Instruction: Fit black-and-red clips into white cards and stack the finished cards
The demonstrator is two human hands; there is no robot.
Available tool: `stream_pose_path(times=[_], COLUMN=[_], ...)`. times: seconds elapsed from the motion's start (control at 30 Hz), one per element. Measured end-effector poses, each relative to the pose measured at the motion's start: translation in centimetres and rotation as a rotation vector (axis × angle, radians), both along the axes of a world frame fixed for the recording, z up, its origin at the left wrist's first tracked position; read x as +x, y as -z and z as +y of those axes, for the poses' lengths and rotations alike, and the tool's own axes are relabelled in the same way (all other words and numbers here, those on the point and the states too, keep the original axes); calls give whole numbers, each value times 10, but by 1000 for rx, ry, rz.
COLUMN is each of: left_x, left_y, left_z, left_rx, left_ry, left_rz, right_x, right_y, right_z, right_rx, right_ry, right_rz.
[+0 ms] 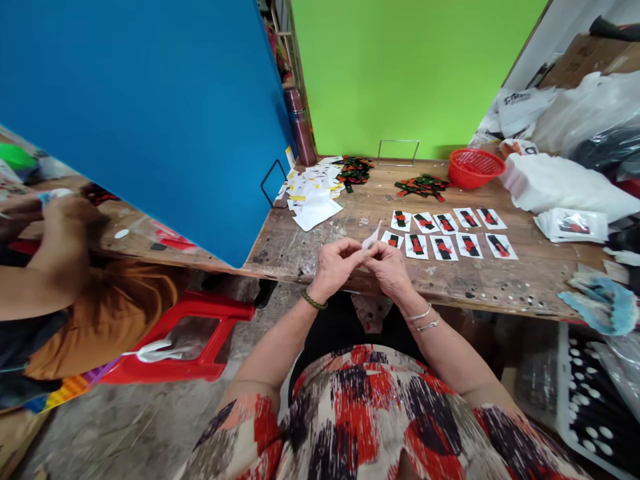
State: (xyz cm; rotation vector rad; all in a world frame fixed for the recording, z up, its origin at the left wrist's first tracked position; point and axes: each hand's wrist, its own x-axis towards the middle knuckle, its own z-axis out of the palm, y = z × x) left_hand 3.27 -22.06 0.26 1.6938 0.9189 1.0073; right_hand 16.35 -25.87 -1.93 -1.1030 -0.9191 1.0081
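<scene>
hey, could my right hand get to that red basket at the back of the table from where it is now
Probably yes, with a long stretch. The right hand is pinching a small white paper together with the left hand; only flat cards lie between it and the red basket.

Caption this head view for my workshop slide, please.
Both hands, left and right, pinch a small white card beside rows of finished cards.

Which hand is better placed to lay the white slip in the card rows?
Probably the right hand. Both hands pinch the white slip, but the right is beside the card rows, while the left hand is farther away.
</scene>
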Motion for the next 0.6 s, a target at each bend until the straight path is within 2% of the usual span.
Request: stream_pose_path(times=[0.1, 0.2, 0.23, 0.3, 0.37, 0.43, 0.5, 0.53, 0.6], left_x=[-10, -16, -17, -15, -13, -11, -9, -7, -1], left_y=[5, 9, 10, 11, 14, 18, 23, 24, 24], left_z=[2, 2, 1, -4, -6, -7, -6, -7, -10], left_rx=[-121, -214, -182, -13, 192, 307, 285, 242, 148], left_ry=[54, 112, 89, -20, -168, -319, -422, -434, -375], left_rz=[-80, -152, -139, -33, 104, 174, 149, 110, 18], right_x=[-3, -4, -5, -8, -9, -8, -3, 0, 4], right_y=[-7, -5, -2, 3, 5, 3, -2, -5, -9], right_z=[-8, -12, -12, -14, -18, -22, -25, -26, -26], right_rx=[-31, -93, -96, -51, 47, 141, 193, 208, 227], right_ry=[-75, -92, -65, 48, 215, 398, 497, 490, 391], right_rz=[-1, -8, -47, -213, -478, -728, -874, -903, -913])
